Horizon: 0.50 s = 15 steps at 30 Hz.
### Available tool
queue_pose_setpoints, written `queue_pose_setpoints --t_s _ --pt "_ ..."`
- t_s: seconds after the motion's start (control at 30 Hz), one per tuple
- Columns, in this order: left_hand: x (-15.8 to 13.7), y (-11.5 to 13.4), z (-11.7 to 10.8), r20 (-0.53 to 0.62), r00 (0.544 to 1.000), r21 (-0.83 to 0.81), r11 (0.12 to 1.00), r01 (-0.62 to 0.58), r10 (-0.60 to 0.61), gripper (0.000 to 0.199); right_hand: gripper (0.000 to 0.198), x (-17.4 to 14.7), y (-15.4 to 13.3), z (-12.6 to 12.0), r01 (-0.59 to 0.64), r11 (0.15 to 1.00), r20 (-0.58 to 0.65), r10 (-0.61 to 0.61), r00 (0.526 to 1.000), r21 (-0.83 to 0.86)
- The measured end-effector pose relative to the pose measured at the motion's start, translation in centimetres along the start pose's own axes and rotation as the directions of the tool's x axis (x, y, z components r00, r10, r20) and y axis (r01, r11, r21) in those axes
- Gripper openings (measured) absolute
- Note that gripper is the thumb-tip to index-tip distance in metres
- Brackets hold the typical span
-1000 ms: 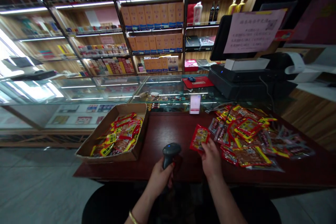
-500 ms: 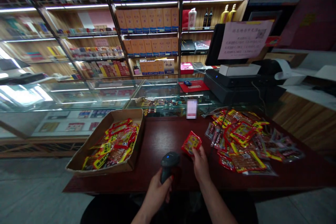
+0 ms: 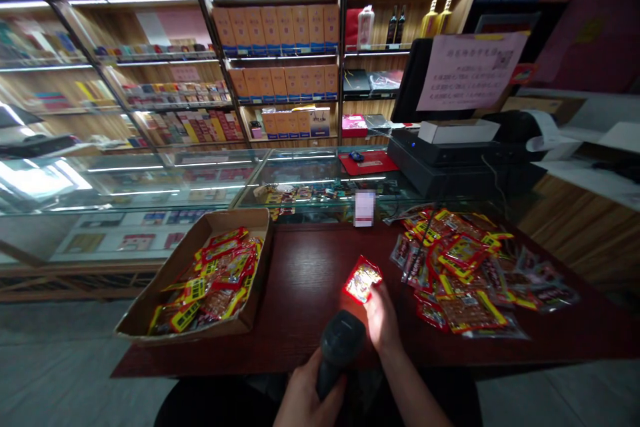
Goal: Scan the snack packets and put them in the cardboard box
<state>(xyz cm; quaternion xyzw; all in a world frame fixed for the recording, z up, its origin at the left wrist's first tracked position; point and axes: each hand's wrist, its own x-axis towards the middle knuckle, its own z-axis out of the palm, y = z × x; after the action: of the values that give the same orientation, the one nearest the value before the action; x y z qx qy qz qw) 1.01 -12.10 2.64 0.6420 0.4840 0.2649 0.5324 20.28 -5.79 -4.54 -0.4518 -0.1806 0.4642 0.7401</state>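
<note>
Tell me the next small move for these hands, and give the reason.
Probably hold the red packet steady in the right hand while the left hand aims the handheld scanner at it: the scanner's head points toward the packet, and bright light falls across the packet's face.

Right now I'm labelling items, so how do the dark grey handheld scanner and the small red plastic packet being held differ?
Shape: the dark grey handheld scanner is thick with a rounded top; the small red plastic packet looks flat.
Light: the packet shines glaringly bright; the scanner is dim.
Hold: the left grip wraps around the scanner; the right grip holds the packet near one edge.
Both are held.
</note>
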Motion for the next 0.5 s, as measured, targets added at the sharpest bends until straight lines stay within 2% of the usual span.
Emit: queue_pose_setpoints --t_s 0.2,0.3,0.4,0.5 --pt "0.0 -0.6 0.3 -0.043 0.999 -0.047 0.999 0.015 -0.017 0.016 0.038 0.1 0.2 -0.4 0.0 0.996 -0.128 -0.011 0.992 -0.086" --pt "1.2 -1.9 0.3 -0.109 0.987 -0.163 0.982 0.099 -0.118 0.026 0.038 0.4 -0.7 0.0 -0.038 0.995 -0.152 0.024 0.988 -0.09" --pt "3.2 -2.9 -0.3 -0.145 0.961 -0.261 0.946 0.194 -0.237 0.042 0.04 0.5 -2.3 3.3 -0.077 0.994 -0.046 0.074 0.996 -0.072" --pt "4.8 -3.2 -1.2 -0.16 0.944 -0.313 0.922 0.227 -0.287 0.052 0.039 0.1 -2.8 10.1 -0.087 0.992 0.18 0.102 0.978 -0.087"
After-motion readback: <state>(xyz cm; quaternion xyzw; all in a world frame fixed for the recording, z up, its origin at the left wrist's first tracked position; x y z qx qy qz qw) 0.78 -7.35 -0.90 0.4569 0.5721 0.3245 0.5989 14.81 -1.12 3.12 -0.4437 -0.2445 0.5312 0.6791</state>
